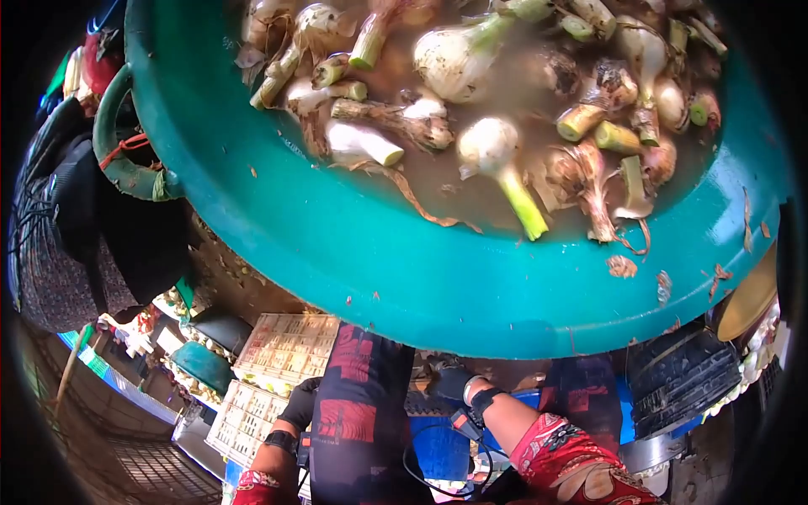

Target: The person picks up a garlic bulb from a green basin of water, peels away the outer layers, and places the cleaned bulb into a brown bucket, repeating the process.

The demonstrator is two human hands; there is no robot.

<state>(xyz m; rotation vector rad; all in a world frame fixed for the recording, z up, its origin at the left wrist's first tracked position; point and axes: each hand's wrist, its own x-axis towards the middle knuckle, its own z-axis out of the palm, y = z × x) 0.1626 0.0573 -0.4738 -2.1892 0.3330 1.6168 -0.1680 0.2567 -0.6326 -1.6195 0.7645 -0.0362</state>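
A big green basin fills the upper part of the view. Muddy water in it holds several white, onion-like bulbs with cut green stems. Below the rim, my left hand in a dark glove is beside my left trouser leg, close to the white crates. The leg hides its fingers. My right hand, also dark-gloved, reaches between my legs just under the basin's edge. Shadow obscures its fingertips, and whatever it touches cannot be made out. Both wrists carry black straps with a small device and cable.
White plastic crates are stacked at lower left, near a smaller green bowl. A person in dark clothing sits at the left, by the basin's handle. A black crate stands at lower right. Blue containers lie below.
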